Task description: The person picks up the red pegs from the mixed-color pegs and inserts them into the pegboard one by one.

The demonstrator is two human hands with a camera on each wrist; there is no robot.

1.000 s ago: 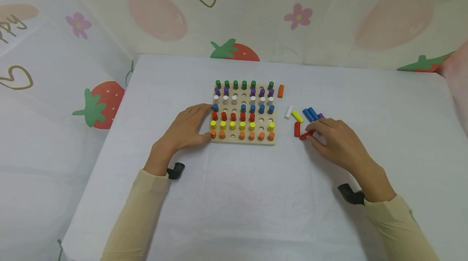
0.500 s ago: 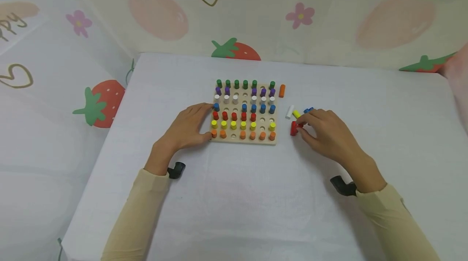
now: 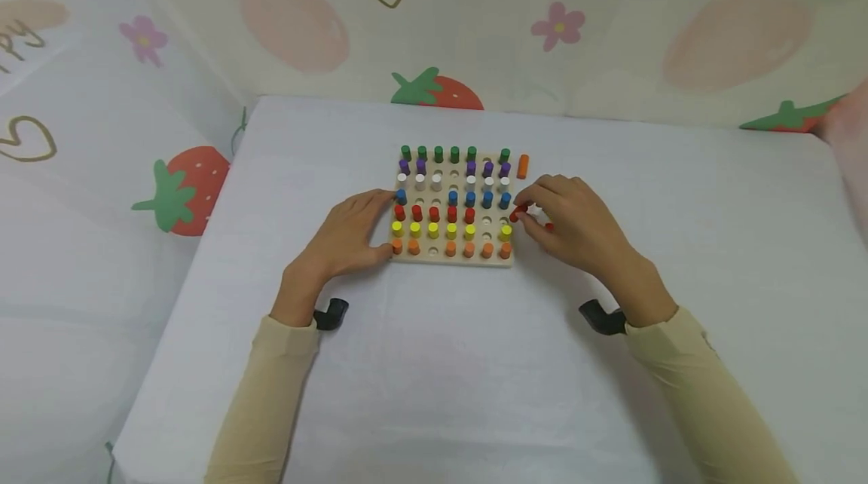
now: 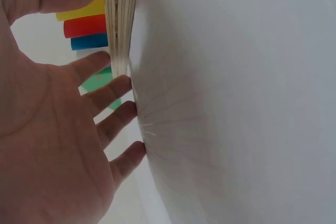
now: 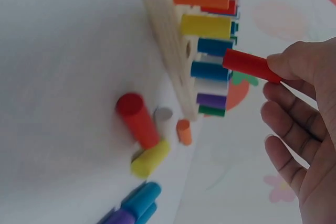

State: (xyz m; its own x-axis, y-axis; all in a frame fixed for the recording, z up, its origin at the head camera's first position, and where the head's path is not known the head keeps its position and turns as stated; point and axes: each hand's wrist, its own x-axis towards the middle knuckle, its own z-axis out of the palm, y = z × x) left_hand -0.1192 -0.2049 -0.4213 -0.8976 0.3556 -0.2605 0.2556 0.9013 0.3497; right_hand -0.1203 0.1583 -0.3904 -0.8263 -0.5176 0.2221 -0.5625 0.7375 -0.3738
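Observation:
A wooden pegboard (image 3: 450, 264) lies on the white-covered table, with rows of coloured pegs standing in it and several bare holes. My left hand (image 3: 342, 239) rests along its left side, thumb at the near corner and a fingertip by the blue row; the left wrist view shows those fingers (image 4: 118, 114) extended, their tips at the board edge and tablecloth. Thumb and fingers of my right hand (image 3: 576, 220) pinch a red peg (image 5: 249, 65), held tilted just off the board's right edge, beside the end of the red row. Two holes show there, right of the standing red pegs.
Right of the board lie loose pegs: red (image 5: 137, 120), yellow (image 5: 150, 158), white (image 5: 164, 116), blue (image 5: 142, 200) and purple (image 5: 121, 217), mostly hidden behind my right hand in the head view. An orange peg (image 3: 523, 166) lies by the board's far right corner.
My right hand has lifted the red peg from the loose pile and carried it left to the board's right edge. The left hand stays where it was at the board.

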